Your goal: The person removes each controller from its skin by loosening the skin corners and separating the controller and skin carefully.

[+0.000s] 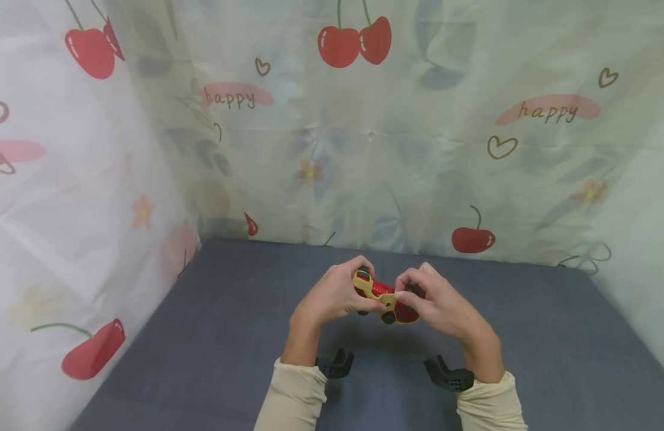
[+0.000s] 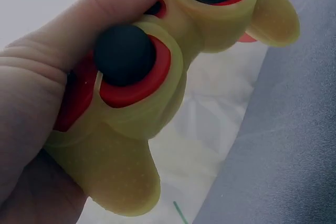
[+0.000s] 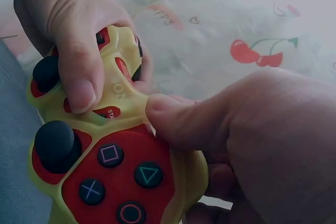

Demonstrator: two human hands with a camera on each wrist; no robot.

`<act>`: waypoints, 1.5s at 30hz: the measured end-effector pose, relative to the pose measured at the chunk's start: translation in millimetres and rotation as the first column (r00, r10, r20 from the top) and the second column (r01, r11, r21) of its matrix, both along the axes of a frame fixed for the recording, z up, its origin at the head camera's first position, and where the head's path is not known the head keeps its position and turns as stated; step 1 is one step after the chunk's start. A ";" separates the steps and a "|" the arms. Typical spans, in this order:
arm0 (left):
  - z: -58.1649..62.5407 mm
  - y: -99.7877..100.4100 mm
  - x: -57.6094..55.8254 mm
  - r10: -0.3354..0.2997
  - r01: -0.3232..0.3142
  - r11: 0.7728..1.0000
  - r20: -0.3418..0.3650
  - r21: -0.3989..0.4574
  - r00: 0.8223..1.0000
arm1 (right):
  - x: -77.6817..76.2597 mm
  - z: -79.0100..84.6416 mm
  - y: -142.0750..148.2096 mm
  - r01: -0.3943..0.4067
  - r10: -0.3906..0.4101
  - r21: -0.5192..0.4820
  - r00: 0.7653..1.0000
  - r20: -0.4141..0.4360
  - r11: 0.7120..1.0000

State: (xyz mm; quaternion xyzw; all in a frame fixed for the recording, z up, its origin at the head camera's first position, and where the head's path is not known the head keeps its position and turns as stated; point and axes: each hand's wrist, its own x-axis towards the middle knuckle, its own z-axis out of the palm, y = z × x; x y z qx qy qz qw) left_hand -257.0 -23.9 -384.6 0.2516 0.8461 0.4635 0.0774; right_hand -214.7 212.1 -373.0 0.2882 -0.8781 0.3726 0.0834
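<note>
A red game controller (image 1: 383,288) in a yellow, rubbery-looking cover (image 2: 118,174) is held above the table, tilted. My left hand (image 1: 332,294) grips its left side, the thumb lying across the front near the middle buttons. My right hand (image 1: 442,305) pinches the cover's upper edge by the START button, thumb on the front and fingers behind. Dark thumbsticks (image 3: 62,146) poke through openings in the cover. The square, triangle, cross and circle buttons (image 3: 109,155) show on the red face. What the fingertips behind the controller touch is hidden.
A dark grey cloth covers the table (image 1: 229,335). White curtains (image 1: 375,149) with cherries and "happy" print hang behind and at the left. Black wrist-camera mounts (image 1: 449,376) stick out below both wrists.
</note>
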 end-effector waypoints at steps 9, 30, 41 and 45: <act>2.2 0.9 -0.1 0.008 -0.007 0.995 0.013 -0.101 1.000 | -0.3 4.6 -8.3 -0.061 0.036 0.102 0.973 0.227 0.993; 5.1 -11.1 -1.4 -0.001 0.000 0.990 -0.009 -0.143 1.000 | -7.0 -10.1 -11.2 -0.090 0.086 0.028 0.989 0.121 0.996; 18.0 0.2 7.9 -0.027 0.000 0.973 -0.112 -0.229 0.993 | -9.9 -10.8 8.0 -0.090 0.092 -0.105 0.996 0.019 0.990; 18.1 1.6 9.0 -0.036 0.005 0.972 -0.131 -0.235 0.991 | -9.8 -13.1 12.7 -0.097 0.098 -0.123 0.995 -0.001 0.988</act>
